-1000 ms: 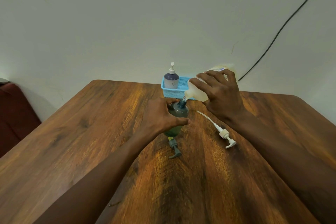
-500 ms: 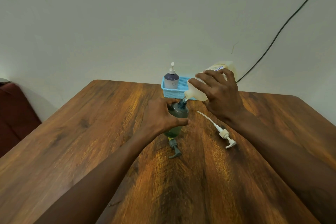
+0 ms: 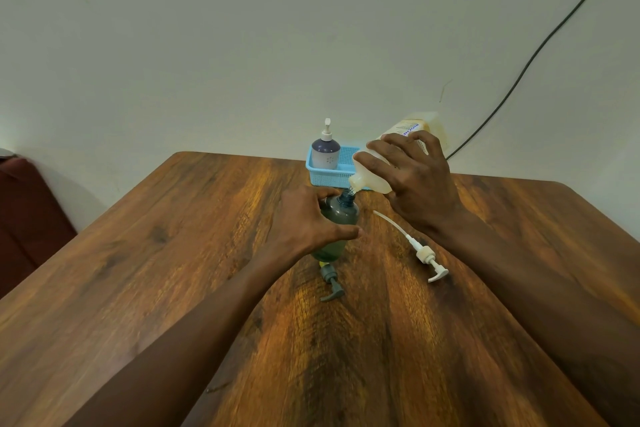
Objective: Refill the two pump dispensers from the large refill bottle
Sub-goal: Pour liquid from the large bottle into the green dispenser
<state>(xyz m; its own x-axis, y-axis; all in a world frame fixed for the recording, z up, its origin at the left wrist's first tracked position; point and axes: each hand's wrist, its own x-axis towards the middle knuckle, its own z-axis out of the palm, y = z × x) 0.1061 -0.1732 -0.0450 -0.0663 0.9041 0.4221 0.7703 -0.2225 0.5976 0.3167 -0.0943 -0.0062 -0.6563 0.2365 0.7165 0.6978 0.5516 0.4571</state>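
Observation:
A grey-green dispenser bottle [image 3: 338, 218] stands upright on the wooden table [image 3: 173, 253] with its pump off, and my left hand [image 3: 304, 222] grips its left side. My right hand [image 3: 415, 184] holds the large pale refill bottle [image 3: 377, 180] tipped down to the left, its mouth just above the dispenser's open neck. A thin clear stream runs between them. The grey pump head [image 3: 330, 282] lies right in front of the dispenser. A white pump with its long tube [image 3: 420, 251] lies to the right. The second dispenser [image 3: 325, 152], purple with a white pump, stands in a blue basket [image 3: 341, 172].
The basket sits at the table's far edge against a pale wall. A black cable [image 3: 540, 48] runs diagonally down the wall at the right. A dark red seat [image 3: 24, 215] is beside the table's left edge.
The refill bottle's rear end has risen slightly, so it tilts more steeply over the dispenser. My left hand and the dispenser have stayed in place.

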